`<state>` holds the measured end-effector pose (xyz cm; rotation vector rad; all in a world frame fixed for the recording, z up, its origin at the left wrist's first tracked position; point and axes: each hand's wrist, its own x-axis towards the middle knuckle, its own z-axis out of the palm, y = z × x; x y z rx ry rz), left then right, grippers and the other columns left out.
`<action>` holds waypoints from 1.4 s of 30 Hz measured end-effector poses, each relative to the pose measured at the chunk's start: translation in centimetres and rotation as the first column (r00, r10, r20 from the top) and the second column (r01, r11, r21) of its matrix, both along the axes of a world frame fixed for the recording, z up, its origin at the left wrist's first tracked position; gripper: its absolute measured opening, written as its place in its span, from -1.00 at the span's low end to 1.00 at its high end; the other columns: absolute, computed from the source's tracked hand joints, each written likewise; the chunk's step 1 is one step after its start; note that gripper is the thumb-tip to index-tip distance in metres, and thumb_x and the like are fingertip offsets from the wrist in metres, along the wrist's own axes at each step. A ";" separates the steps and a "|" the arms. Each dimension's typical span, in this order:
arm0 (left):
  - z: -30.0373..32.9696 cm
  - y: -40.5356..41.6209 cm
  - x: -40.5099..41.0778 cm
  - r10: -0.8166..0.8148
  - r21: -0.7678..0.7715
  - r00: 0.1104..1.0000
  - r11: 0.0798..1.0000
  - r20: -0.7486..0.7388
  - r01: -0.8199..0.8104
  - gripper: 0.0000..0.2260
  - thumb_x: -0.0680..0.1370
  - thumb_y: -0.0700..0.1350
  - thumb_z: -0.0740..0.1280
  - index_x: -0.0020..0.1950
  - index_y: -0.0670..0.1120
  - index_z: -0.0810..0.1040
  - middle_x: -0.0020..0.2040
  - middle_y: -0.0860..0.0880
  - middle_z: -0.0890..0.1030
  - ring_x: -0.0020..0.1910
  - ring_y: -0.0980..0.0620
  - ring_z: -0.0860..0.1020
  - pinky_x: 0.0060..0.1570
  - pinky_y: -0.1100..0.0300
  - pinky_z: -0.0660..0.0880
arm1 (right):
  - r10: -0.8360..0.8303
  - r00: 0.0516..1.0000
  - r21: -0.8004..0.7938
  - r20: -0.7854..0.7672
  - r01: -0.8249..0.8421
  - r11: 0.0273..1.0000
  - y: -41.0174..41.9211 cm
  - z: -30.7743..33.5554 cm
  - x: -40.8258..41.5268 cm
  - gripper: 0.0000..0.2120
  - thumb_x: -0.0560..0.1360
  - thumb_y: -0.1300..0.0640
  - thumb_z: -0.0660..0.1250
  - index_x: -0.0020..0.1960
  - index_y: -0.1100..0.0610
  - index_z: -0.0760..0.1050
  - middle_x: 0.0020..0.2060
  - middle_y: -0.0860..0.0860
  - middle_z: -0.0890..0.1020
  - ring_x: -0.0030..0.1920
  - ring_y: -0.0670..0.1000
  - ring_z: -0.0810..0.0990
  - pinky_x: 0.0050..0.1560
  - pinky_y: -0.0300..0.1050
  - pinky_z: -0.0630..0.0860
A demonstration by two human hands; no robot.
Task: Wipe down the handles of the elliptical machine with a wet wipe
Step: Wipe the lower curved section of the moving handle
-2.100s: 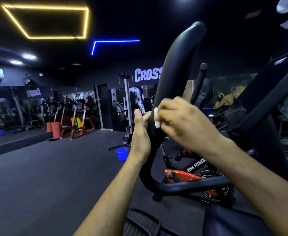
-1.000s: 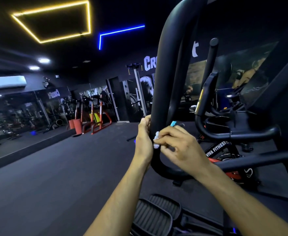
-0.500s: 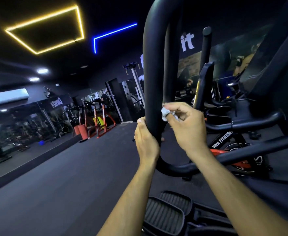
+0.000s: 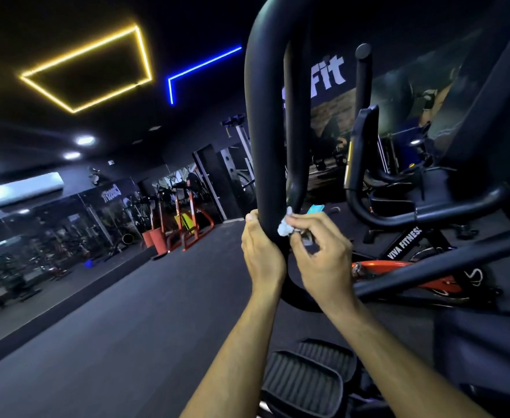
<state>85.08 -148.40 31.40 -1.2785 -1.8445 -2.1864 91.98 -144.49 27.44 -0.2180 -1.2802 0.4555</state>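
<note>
While the left hand (image 4: 261, 250) grips the black handle (image 4: 264, 131) low on its upright loop, the right hand (image 4: 320, 254) just beside it pinches a crumpled white wet wipe (image 4: 284, 227) against the handle's right side. Farther right sits an orange-framed exercise bike (image 4: 404, 276).

My right hand (image 4: 323, 254) has slid the wipe (image 4: 284, 226) back down the handle (image 4: 261, 131), level with my left hand (image 4: 261, 251) again.
</note>
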 end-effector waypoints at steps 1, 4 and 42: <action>0.1 -0.1 0.1 -0.006 0.007 1.000 1.000 -0.003 0.006 -0.55 0.77 -0.01 -0.03 -0.14 -0.05 0.55 -0.26 0.09 0.65 -0.26 0.13 0.57 -0.20 0.19 0.45 | 0.040 0.999 -0.049 0.005 -0.040 0.998 -0.1 0.2 0.1 -0.76 0.48 0.48 0.39 0.04 0.21 0.66 -0.03 -0.01 0.67 0.01 -0.10 0.66 0.00 0.01 0.63; 0.4 -0.4 0.6 -0.039 0.012 0.999 0.999 0.015 0.039 -0.58 0.77 -0.06 -0.04 -0.14 -0.11 0.48 -0.42 0.10 0.56 -0.46 0.20 0.48 -0.39 0.31 0.40 | 0.203 0.975 -0.238 -0.094 -0.220 0.946 -0.3 3.0 0.5 -0.78 0.54 0.29 0.40 0.02 -0.02 0.66 -0.05 -0.07 0.71 -0.01 -0.07 0.70 0.04 0.03 0.63; -1.6 -1.2 -1.3 -0.201 -0.092 0.938 0.967 0.283 0.236 -0.47 0.75 0.22 -0.03 0.13 0.02 0.68 -0.13 0.06 0.70 -0.06 0.08 0.61 -0.09 0.23 0.50 | 0.412 0.882 -0.544 -0.229 -0.467 0.697 -2.3 -2.5 -2.3 -0.71 0.61 0.35 0.31 -0.03 -0.03 0.63 -0.12 -0.14 0.73 -0.03 -0.19 0.68 0.05 -0.29 0.56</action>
